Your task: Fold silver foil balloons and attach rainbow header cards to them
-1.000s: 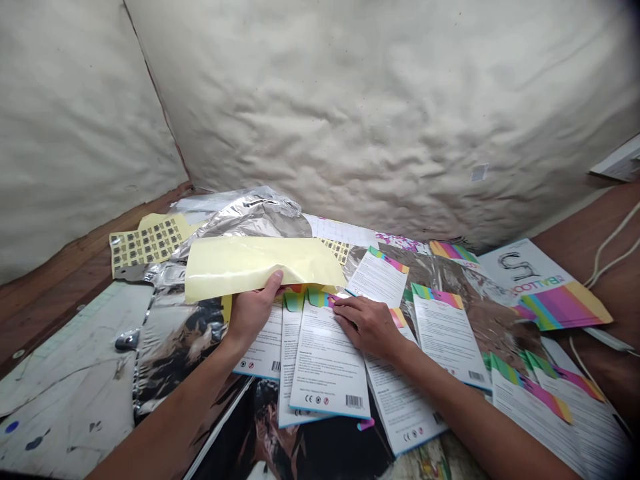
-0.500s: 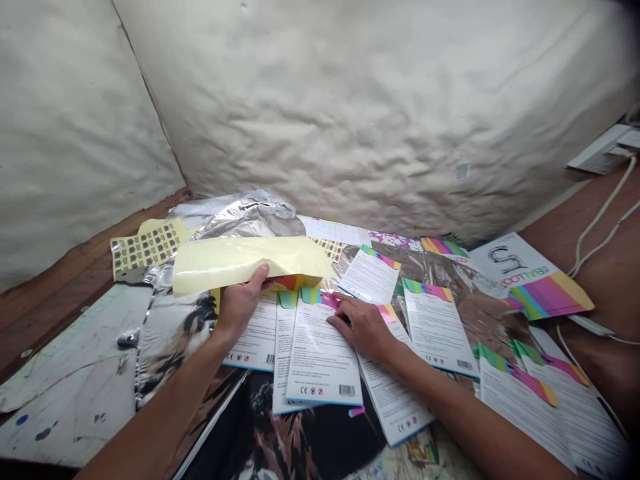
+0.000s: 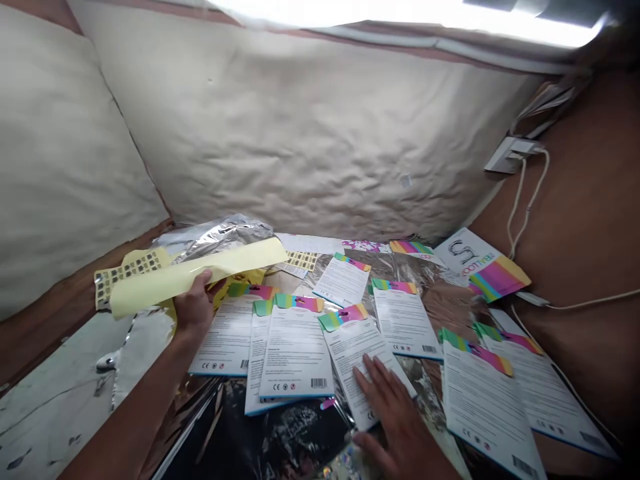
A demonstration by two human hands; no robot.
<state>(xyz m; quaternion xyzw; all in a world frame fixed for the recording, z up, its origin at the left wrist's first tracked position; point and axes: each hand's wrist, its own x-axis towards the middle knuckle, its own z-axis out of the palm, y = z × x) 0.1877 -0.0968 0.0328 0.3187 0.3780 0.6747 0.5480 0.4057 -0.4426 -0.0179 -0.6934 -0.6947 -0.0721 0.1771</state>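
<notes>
My left hand (image 3: 194, 305) is closed on a pale yellow sheet (image 3: 235, 263) and holds it raised at the left; the underside of the sheet is hidden. Open, with fingers spread, my right hand (image 3: 393, 417) lies on the lower part of a white cardboard packet (image 3: 347, 343) with a rainbow-coloured top flap. To the left of it, another packet (image 3: 295, 350) overlaps one beneath it. A further packet (image 3: 225, 333) lies below my left hand. All these packets show their printed text side and a hang hole.
More packets (image 3: 403, 320) lie at the right, several overlapping. A balloon packet (image 3: 460, 247) leans at the back right. Sticker sheets (image 3: 130, 270) and crumpled silver film (image 3: 230, 233) lie at the back left. White cables (image 3: 523, 200) hang from a wall socket (image 3: 510, 155).
My right hand has left the top of the middle packet and moved down onto the packet to its right. My left hand has shifted left with the yellow sheet. The view has tilted up.
</notes>
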